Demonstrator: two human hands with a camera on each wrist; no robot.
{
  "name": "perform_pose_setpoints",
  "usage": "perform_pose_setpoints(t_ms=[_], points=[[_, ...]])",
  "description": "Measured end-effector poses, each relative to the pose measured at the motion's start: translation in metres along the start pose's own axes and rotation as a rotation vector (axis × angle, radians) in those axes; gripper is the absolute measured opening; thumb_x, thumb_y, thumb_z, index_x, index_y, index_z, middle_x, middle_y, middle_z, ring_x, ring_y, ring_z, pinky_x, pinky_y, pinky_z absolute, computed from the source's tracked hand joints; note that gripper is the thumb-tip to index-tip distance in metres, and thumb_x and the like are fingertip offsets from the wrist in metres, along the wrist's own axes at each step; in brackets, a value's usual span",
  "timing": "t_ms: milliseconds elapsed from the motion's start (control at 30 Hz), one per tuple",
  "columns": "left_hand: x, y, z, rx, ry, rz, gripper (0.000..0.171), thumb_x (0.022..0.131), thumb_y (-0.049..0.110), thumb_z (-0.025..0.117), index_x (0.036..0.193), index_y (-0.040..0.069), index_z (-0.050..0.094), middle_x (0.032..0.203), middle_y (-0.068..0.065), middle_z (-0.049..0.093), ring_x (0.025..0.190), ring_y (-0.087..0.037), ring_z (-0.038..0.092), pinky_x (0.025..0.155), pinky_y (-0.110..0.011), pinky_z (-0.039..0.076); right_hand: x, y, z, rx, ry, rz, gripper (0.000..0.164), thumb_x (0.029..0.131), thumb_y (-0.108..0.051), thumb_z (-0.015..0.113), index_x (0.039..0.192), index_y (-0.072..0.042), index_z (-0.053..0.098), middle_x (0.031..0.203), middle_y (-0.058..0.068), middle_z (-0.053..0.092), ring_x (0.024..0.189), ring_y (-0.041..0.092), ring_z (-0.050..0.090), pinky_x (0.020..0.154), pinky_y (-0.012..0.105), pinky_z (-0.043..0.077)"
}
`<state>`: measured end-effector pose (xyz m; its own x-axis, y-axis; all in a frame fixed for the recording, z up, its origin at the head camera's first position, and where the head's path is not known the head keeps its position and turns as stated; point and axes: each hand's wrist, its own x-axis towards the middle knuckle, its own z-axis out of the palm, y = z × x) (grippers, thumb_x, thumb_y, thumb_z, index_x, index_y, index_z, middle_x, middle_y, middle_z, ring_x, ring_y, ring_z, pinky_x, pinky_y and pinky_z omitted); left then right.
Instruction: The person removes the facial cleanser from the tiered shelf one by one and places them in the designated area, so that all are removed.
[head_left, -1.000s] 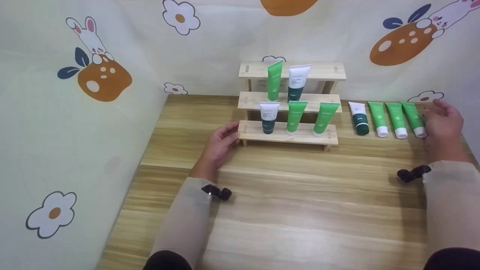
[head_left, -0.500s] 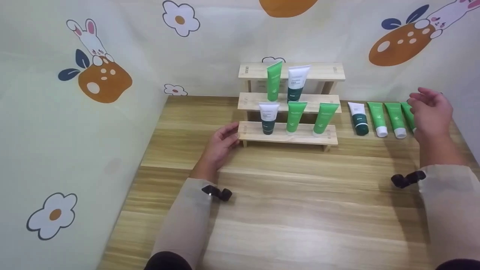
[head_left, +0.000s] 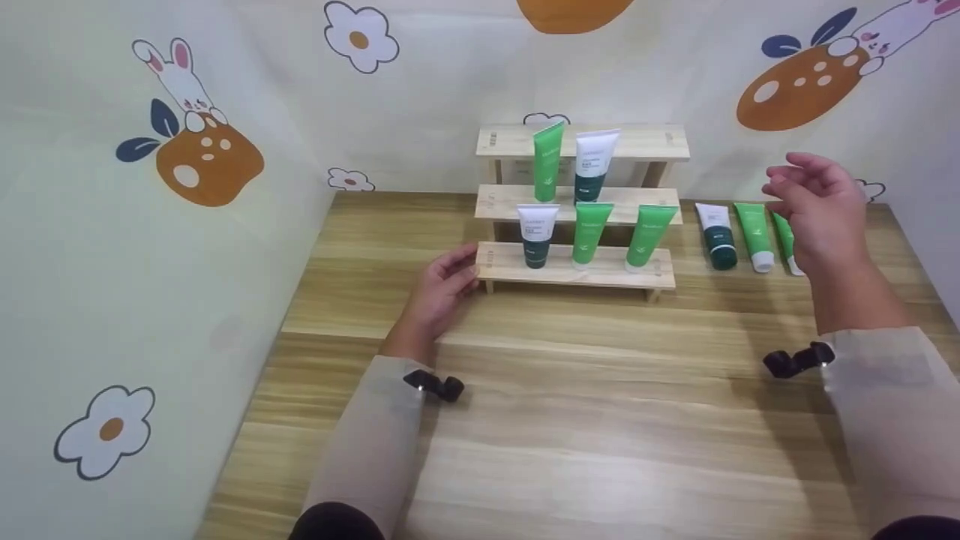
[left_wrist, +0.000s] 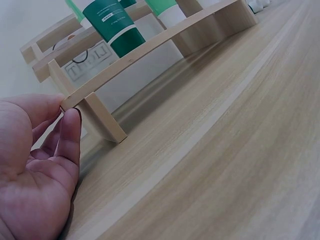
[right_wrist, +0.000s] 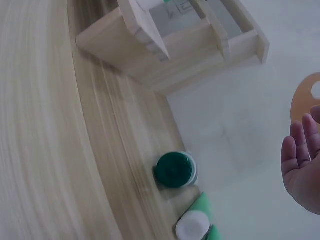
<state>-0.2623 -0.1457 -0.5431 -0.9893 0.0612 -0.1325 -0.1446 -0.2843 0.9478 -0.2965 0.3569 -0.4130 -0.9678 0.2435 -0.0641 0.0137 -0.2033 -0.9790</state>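
At the left end of a three-tier wooden display stand (head_left: pixel 502 259), my left hand (head_left: pixel 437 294) pinches the lowest shelf between thumb and fingers, as the left wrist view also shows. That shelf bears a white-and-dark-green squeeze tube (head_left: pixel 537 234) and two green tubes, (head_left: pixel 592 232) standing upright. On the middle shelf stand one green tube (head_left: pixel 548 163) and one white-and-dark-green tube (head_left: pixel 596 161). My right hand (head_left: pixel 829 214) is raised over the tubes lying at the right, its fingers loosely bent with nothing visible in them. It hides the rightmost tube.
Right of the stand, a white-and-dark-green tube (head_left: pixel 718 236) and green tubes (head_left: pixel 755 236) lie in a row on the wooden table (head_left: pixel 570 405). A patterned cloth wall (head_left: pixel 435 97) rises close behind the stand. The top shelf (head_left: pixel 645 139) has no tube on it.
My right hand has risen from beside the rightmost lying tube and moved left over the row, with nothing visible in it. My left hand and the stand have stayed in place.
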Motion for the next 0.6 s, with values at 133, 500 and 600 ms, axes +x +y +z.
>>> perform_pose_setpoints(t_ms=[133, 500, 600], points=[[-0.001, 0.001, 0.0, -0.005, -0.003, -0.002, 0.048, 0.101, -0.007, 0.062, 0.149, -0.002, 0.057, 0.143, -0.012, 0.062, 0.099, -0.012, 0.065, 0.082, -0.02, 0.059, -0.004, -0.002, 0.011, 0.014, -0.028, -0.006, 0.055, 0.087, -0.02, 0.09, 0.136, -0.016, 0.065, 0.117, 0.001, 0.072, 0.105, 0.017, 0.071, 0.081, 0.019, 0.062], [-0.001, 0.001, 0.0, -0.001, 0.003, -0.008, 0.048, 0.101, -0.006, 0.063, 0.148, -0.001, 0.058, 0.141, -0.012, 0.062, 0.098, -0.012, 0.065, 0.084, -0.02, 0.059, -0.018, -0.005, 0.05, 0.042, -0.145, -0.049, 0.052, 0.086, -0.017, 0.09, 0.133, -0.01, 0.067, 0.112, 0.004, 0.075, 0.098, 0.019, 0.074, 0.081, 0.022, 0.063], [-0.001, 0.001, 0.0, 0.006, 0.003, -0.004, 0.048, 0.101, -0.007, 0.064, 0.148, -0.001, 0.058, 0.139, -0.011, 0.063, 0.1, -0.013, 0.065, 0.084, -0.02, 0.06, -0.02, -0.007, 0.061, 0.033, -0.186, -0.07, 0.05, 0.088, -0.016, 0.089, 0.132, -0.01, 0.067, 0.111, 0.005, 0.075, 0.098, 0.019, 0.074, 0.081, 0.022, 0.064]])
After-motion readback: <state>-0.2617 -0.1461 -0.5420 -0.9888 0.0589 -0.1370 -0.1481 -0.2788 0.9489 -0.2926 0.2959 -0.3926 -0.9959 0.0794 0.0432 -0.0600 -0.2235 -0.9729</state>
